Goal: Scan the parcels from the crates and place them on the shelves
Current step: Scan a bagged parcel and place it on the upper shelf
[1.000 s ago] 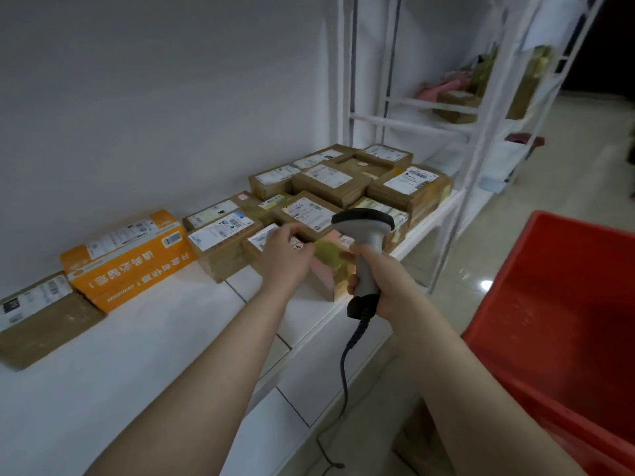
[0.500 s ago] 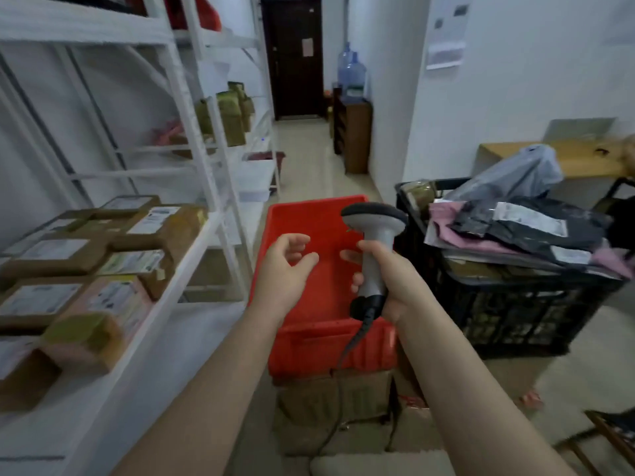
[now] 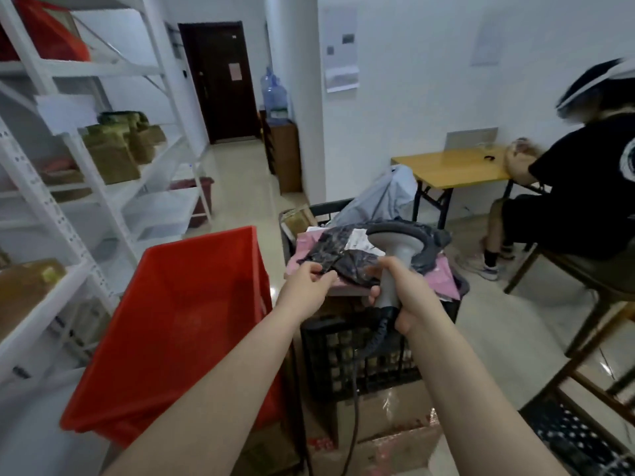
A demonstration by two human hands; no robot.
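Pinching the near edge of a dark grey mailer parcel [image 3: 338, 257] between thumb and curled fingers, the left hand [image 3: 305, 285] is extended forward on a straight forearm. The right hand [image 3: 403, 298], just beside it, is clenched round the handle of a grey barcode scanner [image 3: 391, 249], held upright. The scanner's head overlaps the parcel in this view. The parcel lies atop pink mailers [image 3: 443, 274] heaped in a black crate [image 3: 360, 355]. A red crate [image 3: 192, 321] stands just left. White shelves [image 3: 103, 187] at far left carry brown parcels [image 3: 113, 159]. A seated person [image 3: 570, 201] is at a yellow table [image 3: 453, 166], well apart.
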